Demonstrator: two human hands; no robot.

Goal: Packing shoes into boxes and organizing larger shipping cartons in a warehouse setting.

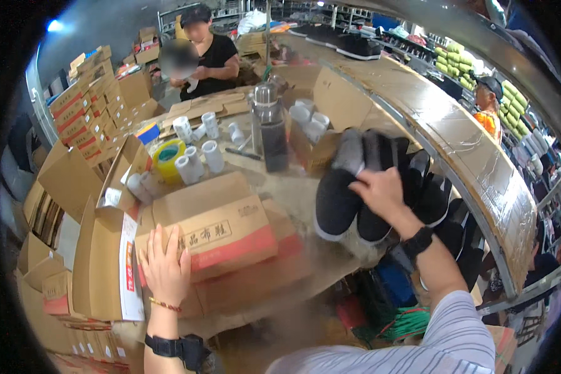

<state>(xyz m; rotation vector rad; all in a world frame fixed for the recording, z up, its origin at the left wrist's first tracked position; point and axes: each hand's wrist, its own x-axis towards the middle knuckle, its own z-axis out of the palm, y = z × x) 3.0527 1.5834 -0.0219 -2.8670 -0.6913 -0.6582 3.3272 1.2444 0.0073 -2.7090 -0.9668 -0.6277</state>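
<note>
L hand (165,265) is lying flat, palm down, on the near end of a closed cardboard shoe box (215,234) w/ a red stripe along its side. Fingers are spread and extended, not curling round any edge; the hand is pressing on the lid, not gripping. This box is sitting on top of a second, similar box, both on the paper-covered work table (293,187).

R hand (380,190) is reaching out to the right, over a pair of black slip-on shoes (349,199) w/ white sole edges. Fingers are curled down over the shoes' upper part, closing on them; thumb side is hidden, so how fully the grip wraps cannot be told. The shoes are lying soles-up/sideways, side by side, at the table's right edge, touching a pile of more black shoes (436,193) just beside them.

Both wrists are wearing black bands; L wrist also has a thin red bracelet.

Surroundings: a dark glass bottle w/ metal cap (271,128) is standing upright mid-table. White paper rolls (199,159) and a yellow tape roll (168,156) are standing behind the boxes. An open empty box (112,255) is standing left of the L hand. Stacked shoe boxes (84,115) are filling the far left. A person in a black top (212,59) is working at the table's far side.
</note>
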